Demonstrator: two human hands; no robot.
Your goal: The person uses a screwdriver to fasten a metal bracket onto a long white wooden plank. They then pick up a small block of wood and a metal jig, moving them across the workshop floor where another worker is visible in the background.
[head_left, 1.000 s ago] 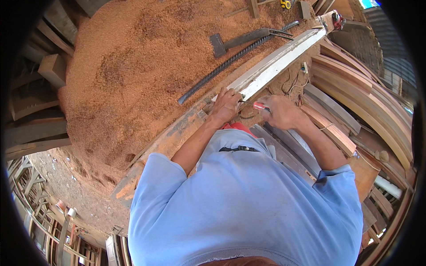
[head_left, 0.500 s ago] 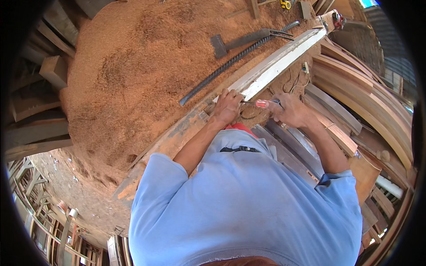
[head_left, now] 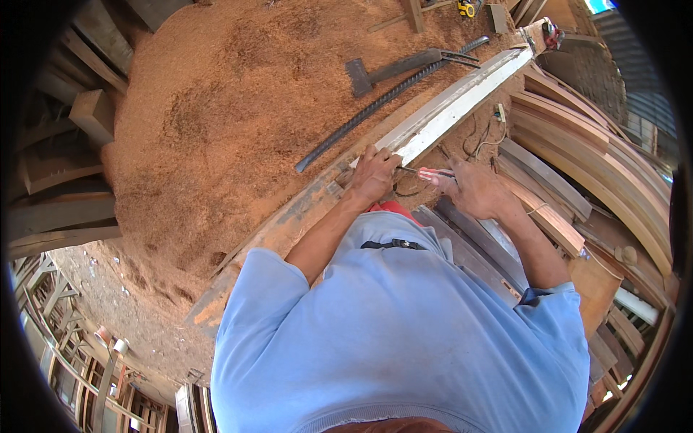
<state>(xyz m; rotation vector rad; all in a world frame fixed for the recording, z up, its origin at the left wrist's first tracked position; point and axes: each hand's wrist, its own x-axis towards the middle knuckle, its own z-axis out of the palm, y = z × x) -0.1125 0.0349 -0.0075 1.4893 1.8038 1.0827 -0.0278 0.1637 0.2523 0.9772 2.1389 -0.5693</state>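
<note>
A long white-painted piece of wood (head_left: 438, 130) lies aslant on a plank bench (head_left: 278, 224). At its near end my left hand (head_left: 373, 175) is closed over the edge, fingertips bent down on the wood. My right hand (head_left: 478, 189) grips a screwdriver (head_left: 434, 174) by its red-and-clear handle, with the thumb below and the forefinger loosened. The thin shaft runs leftward to my left fingertips, where its tip is hidden. A hammer-like tool (head_left: 390, 68) with a dark head and a ribbed steel bar (head_left: 361, 112) lie just beyond the wood.
Brown sawdust (head_left: 195, 137) covers the ground ahead and left. Stacked boards (head_left: 577, 137) crowd the right side, with a loose wire (head_left: 491, 141) near them. A yellow tape measure (head_left: 466, 8) lies at the far edge. Timber blocks (head_left: 92, 115) stand at the left.
My right fingers have loosened and shifted round the screwdriver, so more of its handle shows. My left hand stays at the end of the white wood.
</note>
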